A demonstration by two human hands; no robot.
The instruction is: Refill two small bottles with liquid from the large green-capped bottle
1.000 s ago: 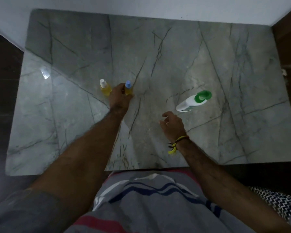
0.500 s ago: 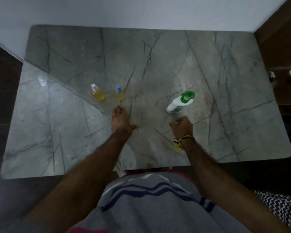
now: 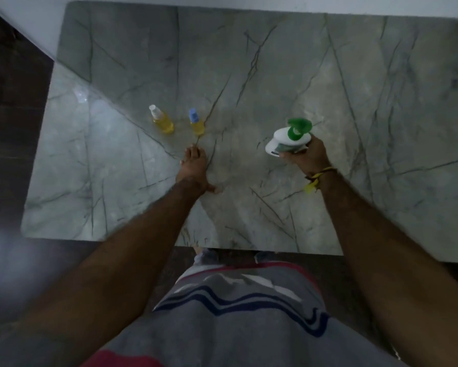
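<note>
1. Since half a second ago, the right hand (image 3: 306, 154) has gone from a loose fist on the table beside the big bottle to curling round it and lifting it; the left hand (image 3: 194, 168) has stayed flat where it was.
2. Right hand: fingers and thumb wrap the white body of the big bottle (image 3: 286, 140), which looks raised off the table, though the top-down view makes the gap hard to judge.
3. Left hand: fingers straight, palm down on the table (image 3: 381, 102), holding nothing.
4. The relation that matters: both small bottles stand to the left of the held bottle, well apart from it. The blue-capped bottle (image 3: 196, 124) is the nearer; the white-capped bottle (image 3: 161, 120) stands further left.
5. The left hand's fingertips sit just short of the blue-capped bottle, so that hand is much closer to both.
6. The big bottle's long axis tilts, green cap (image 3: 298, 127) uppermost and leaning away from the person.
7. Both small bottles are upright and capped, so I judge the caps must come off before pouring.
8. Materials: the big bottle is smooth opaque white plastic with a broad green cap, seemingly flipped open; the small bottles are clear, rounded, with yellow liquid inside; the table is polished grey veined stone, glossy and probably slippery if wet.
</note>
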